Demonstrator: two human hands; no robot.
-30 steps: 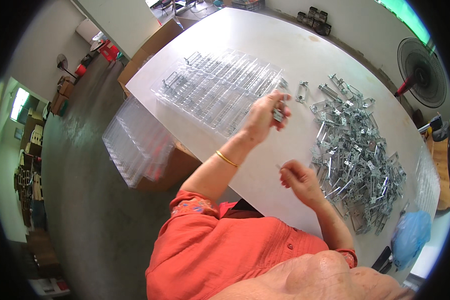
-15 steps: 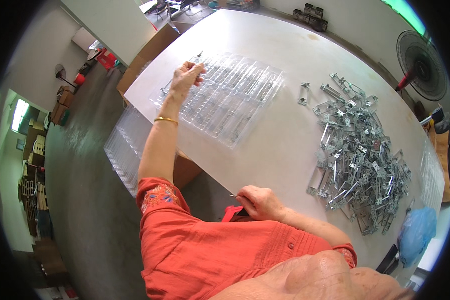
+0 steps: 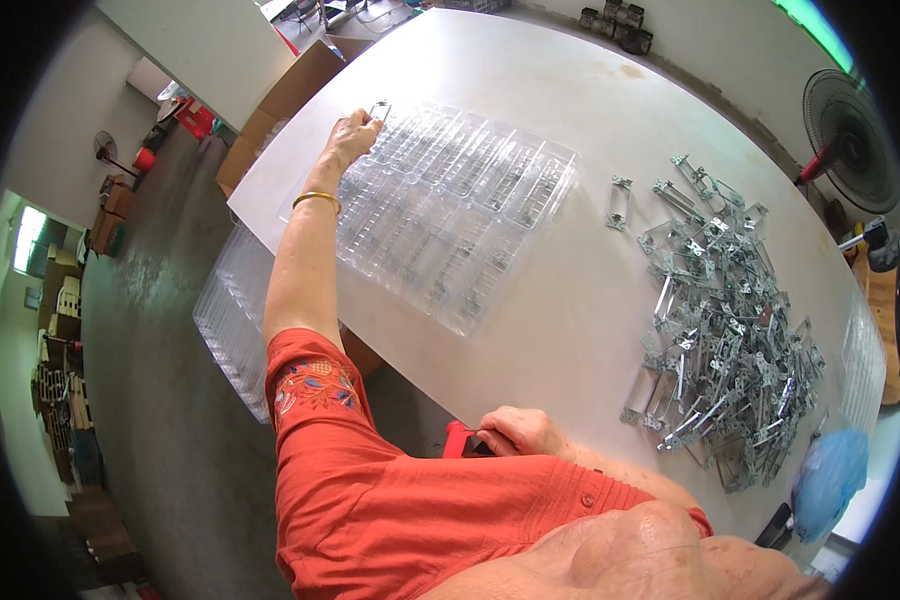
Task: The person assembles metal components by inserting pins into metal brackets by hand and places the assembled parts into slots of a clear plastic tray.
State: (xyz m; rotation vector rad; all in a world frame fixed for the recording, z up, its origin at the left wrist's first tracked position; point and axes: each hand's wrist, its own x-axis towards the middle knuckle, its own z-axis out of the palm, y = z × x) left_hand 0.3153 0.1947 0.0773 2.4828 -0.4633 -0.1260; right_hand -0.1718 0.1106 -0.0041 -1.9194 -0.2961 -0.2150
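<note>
My left hand (image 3: 352, 137) is closed at the far left corner of a clear plastic tray (image 3: 457, 318). Its fingers pinch a small metal bracket (image 3: 381, 107) that sticks up past the fingertips. The tray has rows of long compartments, and metal parts show in many of them. By the table's near edge my right hand (image 3: 526, 431) is curled closed beside a red object (image 3: 457, 439) with a dark part. What those fingers hold, if anything, is hidden. To the right lies a large heap of metal brackets (image 3: 730, 330), with a single bracket (image 3: 620, 203) apart from it.
Below the white table's (image 3: 560, 340) left edge stand stacked clear trays (image 3: 232, 320). An open cardboard box (image 3: 295, 90) is behind the far left corner. A blue plastic bag (image 3: 830, 478) sits at the near right, and a black fan (image 3: 850, 140) stands beyond the right edge.
My left hand has moved a little farther out and left, and the bracket in it now shows more clearly. My right hand has shifted slightly down, and the whole view has moved a little.
</note>
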